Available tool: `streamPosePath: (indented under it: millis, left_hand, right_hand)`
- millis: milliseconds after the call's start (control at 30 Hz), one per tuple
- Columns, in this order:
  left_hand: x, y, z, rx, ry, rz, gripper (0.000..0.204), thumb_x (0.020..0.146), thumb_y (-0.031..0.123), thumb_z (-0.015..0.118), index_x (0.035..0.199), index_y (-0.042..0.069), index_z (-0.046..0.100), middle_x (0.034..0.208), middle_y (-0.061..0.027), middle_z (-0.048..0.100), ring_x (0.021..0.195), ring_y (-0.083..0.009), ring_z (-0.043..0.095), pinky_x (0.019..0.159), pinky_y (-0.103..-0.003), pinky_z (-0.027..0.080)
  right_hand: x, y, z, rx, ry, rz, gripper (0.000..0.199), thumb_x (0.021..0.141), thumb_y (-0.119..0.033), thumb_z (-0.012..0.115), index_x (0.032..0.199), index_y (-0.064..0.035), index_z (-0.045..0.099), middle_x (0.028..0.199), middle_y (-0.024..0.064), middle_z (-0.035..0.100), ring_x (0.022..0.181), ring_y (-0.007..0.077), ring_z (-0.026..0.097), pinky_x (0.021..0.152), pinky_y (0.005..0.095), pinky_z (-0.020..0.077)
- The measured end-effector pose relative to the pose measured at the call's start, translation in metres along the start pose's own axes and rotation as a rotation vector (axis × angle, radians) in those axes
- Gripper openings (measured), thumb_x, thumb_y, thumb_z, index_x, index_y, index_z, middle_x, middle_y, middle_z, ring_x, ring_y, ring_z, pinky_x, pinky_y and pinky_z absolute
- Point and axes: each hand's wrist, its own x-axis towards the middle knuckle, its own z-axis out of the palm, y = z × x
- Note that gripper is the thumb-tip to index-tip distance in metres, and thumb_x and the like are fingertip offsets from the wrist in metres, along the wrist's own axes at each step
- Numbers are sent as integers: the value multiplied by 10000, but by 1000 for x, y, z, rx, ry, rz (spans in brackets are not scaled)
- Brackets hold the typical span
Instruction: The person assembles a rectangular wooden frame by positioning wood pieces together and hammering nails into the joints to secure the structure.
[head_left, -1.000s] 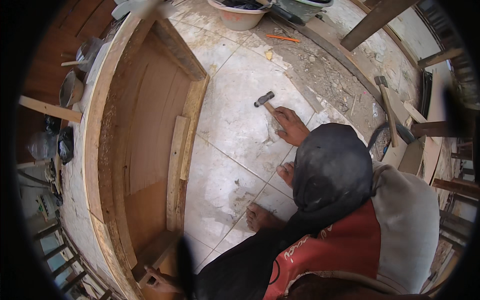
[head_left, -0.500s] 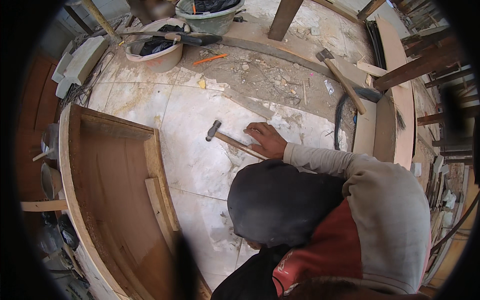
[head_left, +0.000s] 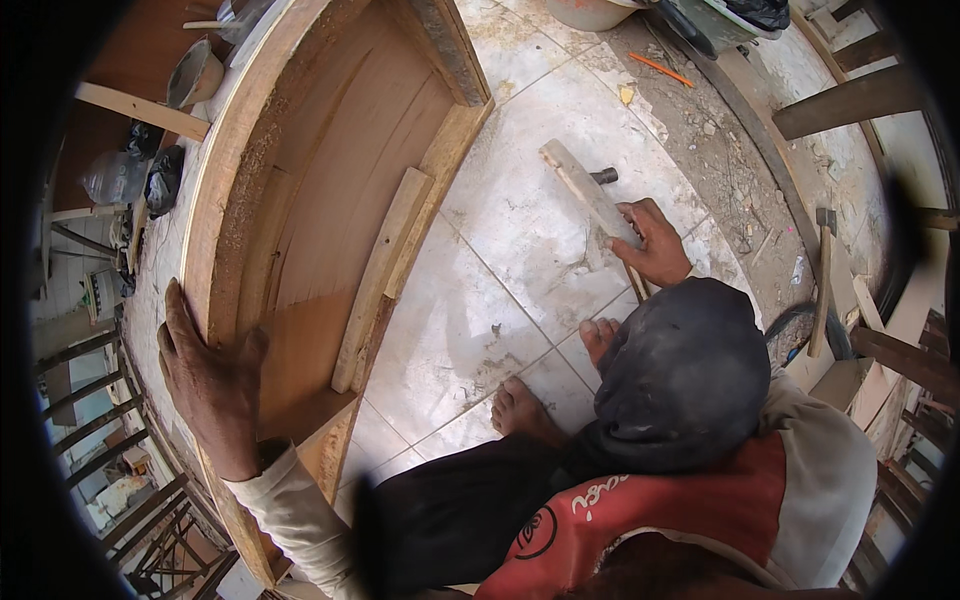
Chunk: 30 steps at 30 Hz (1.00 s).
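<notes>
My left hand [head_left: 208, 378] is wrapped over the long edge board of a shallow wooden box frame [head_left: 240, 130], thumb inside and fingers outside. The frame has a reddish-brown panel and a short batten [head_left: 385, 280] along its inner right side. To the right, over the tiled floor, my right hand [head_left: 655, 243] pinches a flat, pale wood strip [head_left: 588, 192] between thumb and fingers. Beyond the strip shows the dark head of a hammer [head_left: 604, 176]. Part of its handle appears below my hand; the strip and hand hide the rest.
My bare feet [head_left: 520, 408] are on the white tiles. An orange pencil-like stick [head_left: 660, 69] lies on rubble at the far right, near a tub [head_left: 590, 12]. Another hammer [head_left: 822, 280] rests by boards on the right. A bowl [head_left: 190, 75] stands beyond the frame.
The view has swung so the frame sits more centrally. My left hand has come into view on the frame. My right hand, earlier beside the hammer handle, now holds the wood strip.
</notes>
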Motion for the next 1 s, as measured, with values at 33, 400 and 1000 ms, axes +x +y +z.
streamPosePath:
  millis: [33, 400, 1000]
  left_hand:
    - [2, -9, 1, -1, 28, 37, 964, 673, 184, 864, 1507, 91, 390, 1369, -267, 519, 1257, -441, 523, 1046, -489, 449]
    - [0, -1, 6, -16, 64, -12, 1038, 581, 378, 926, 1451, 48, 465, 1278, -247, 603, 1185, -418, 584, 989, -477, 484]
    - [-39, -19, -34, -72, 159, 100, 960, 565, 317, 946, 1359, -46, 546, 1202, -261, 639, 1079, -396, 651, 920, -436, 530]
  right_hand:
    - [2, -25, 15, 42, -91, 39, 514, 833, -302, 747, 1257, -57, 594, 1134, 136, 567, 1071, 336, 605, 911, 397, 496]
    - [25, -29, 140, -185, -279, -286, 489, 799, -207, 737, 1182, 16, 532, 1075, 163, 512, 1041, 360, 529, 853, 457, 513]
    - [-8, -39, 155, -193, -373, -342, 419, 794, -155, 731, 1128, 25, 554, 1101, 172, 501, 1067, 372, 530, 869, 460, 522]
